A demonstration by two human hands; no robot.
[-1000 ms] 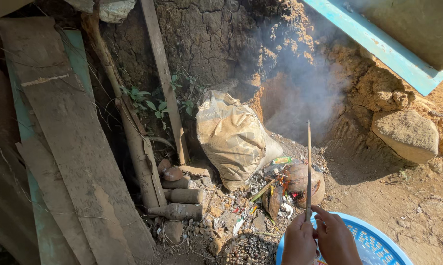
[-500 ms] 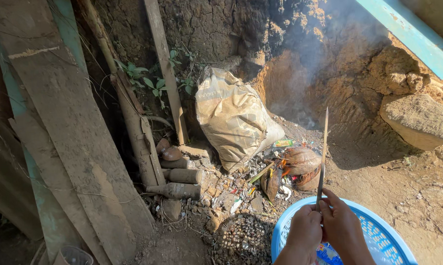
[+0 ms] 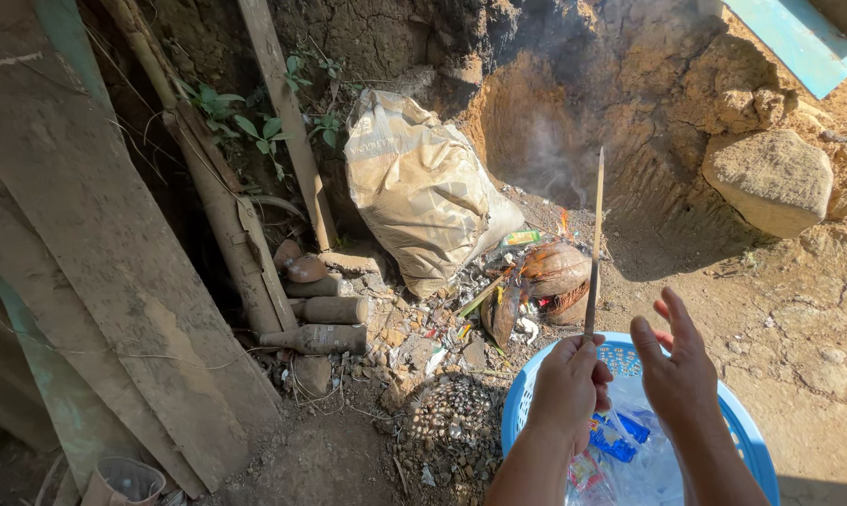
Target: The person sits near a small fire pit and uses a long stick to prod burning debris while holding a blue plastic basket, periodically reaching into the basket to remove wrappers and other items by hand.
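Blue plastic basket (image 3: 744,433) at lower right of the frame, under my hands, with clear and coloured wrappers (image 3: 620,448) inside. My left hand (image 3: 568,384) is closed round the lower end of a thin stick (image 3: 594,239), which stands near upright, its tip reaching the middle of the frame. My right hand (image 3: 681,372) is just beside it, off the stick, palm flat and fingers spread wide.

Just left of the basket, a heap of small dark shells (image 3: 454,412) on the dirt. Beyond that, litter and rubble, then coconut husks (image 3: 554,274) burning with small flames, thin smoke above them. Left of centre, brown bottles (image 3: 325,323) lie on their sides. Behind the fire a stuffed tan sack (image 3: 423,192) leans on the earth bank. Weathered planks (image 3: 114,253) slant across the left side. A large rock (image 3: 770,178) sits at upper right.
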